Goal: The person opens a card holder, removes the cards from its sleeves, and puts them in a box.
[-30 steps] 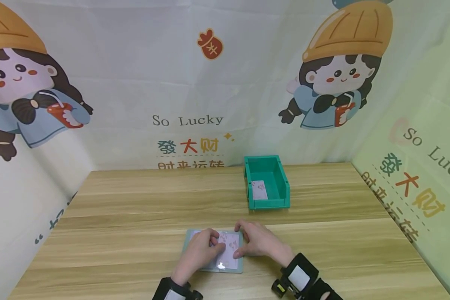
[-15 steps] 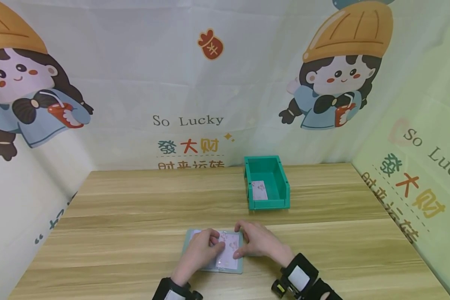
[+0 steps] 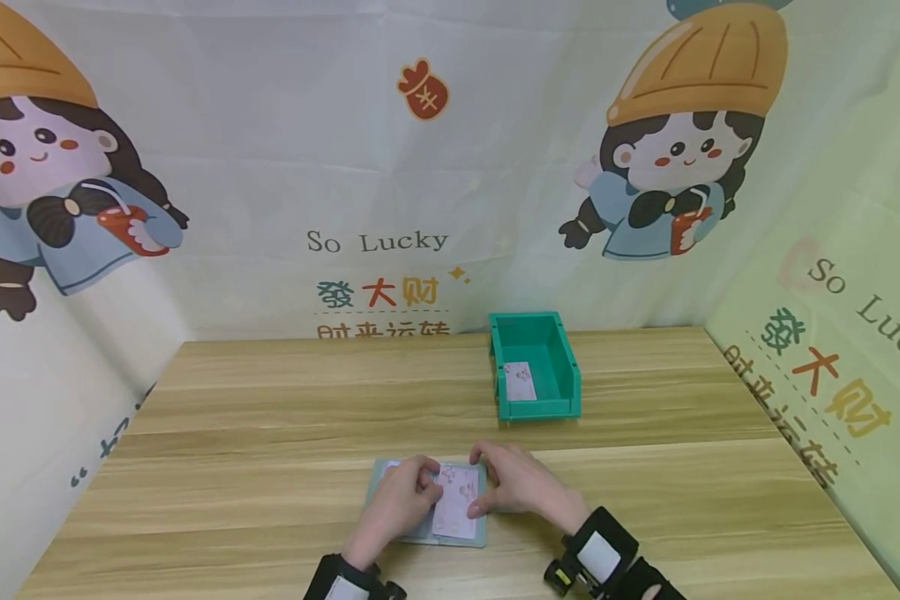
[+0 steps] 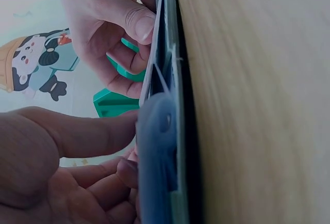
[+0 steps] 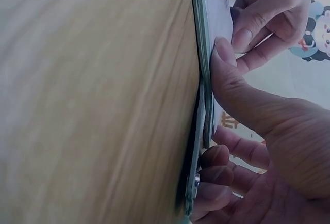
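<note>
A pale blue-green card album [image 3: 482,533] lies spread on the table, with clear sleeve pages. On its right-hand page is a pink printed card [image 3: 456,507]. My left hand [image 3: 401,500] bends over the album's middle, thumb and forefinger pinching at the clear sleeve [image 4: 157,131] by the card's left edge. From the right, my right hand [image 3: 521,483] grips the card, its thumb [image 5: 232,74] on the near part and its forefinger near the far corner. My left hand covers most of the left-hand page. Whether the card sits inside or on the sleeve is unclear.
A green bin [image 3: 540,408] stands toward the back of the wooden table [image 3: 285,417], right of centre. Another pink card [image 3: 520,381] leans inside it. A printed cloth [image 3: 270,167] hangs behind the table and along its sides.
My left thumb has drawn slightly left, uncovering more of the card's left edge. The glare on the sleeve has faded. My right hand stays almost still.
</note>
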Demonstrator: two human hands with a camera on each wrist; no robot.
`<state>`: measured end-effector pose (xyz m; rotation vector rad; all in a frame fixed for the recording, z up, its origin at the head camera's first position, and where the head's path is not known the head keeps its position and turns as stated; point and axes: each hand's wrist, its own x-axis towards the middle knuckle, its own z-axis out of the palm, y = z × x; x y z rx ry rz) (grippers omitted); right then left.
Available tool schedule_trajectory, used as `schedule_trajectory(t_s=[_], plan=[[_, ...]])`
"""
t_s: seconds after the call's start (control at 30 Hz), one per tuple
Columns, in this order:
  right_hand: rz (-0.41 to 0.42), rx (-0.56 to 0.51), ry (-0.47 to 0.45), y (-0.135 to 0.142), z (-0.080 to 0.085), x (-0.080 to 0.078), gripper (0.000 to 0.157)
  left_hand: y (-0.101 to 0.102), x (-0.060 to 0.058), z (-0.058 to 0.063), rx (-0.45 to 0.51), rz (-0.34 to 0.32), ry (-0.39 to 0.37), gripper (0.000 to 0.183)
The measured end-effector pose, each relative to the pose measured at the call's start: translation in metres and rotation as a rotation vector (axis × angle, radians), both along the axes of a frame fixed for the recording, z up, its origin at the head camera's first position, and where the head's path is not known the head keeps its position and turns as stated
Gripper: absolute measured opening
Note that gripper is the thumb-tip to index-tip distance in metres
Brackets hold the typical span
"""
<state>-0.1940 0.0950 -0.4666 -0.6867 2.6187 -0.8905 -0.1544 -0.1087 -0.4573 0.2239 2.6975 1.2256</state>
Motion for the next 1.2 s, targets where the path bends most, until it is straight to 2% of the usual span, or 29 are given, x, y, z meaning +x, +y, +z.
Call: schedule_trajectory(t_s=[0.27,0.47,1.2], plan=[[0.000,-0.005,-0.047,0.0022,-0.0010,-0.0029,0.055,-0.0011,-0.0030,-0.0044,0.045,0.006,-0.021,0.026],[-0.005,-0.009,-0.065,0.0018,-0.0003,-0.0033,0.055,-0.0021,-0.0033,-0.0050,0.073,-0.006,-0.009,0.025],[0.009,-0.019,-0.082,0.0031,0.0012,-0.0038,0.053,-0.0031,-0.0022,-0.0025,0.066,-0.008,0.007,0.027]])
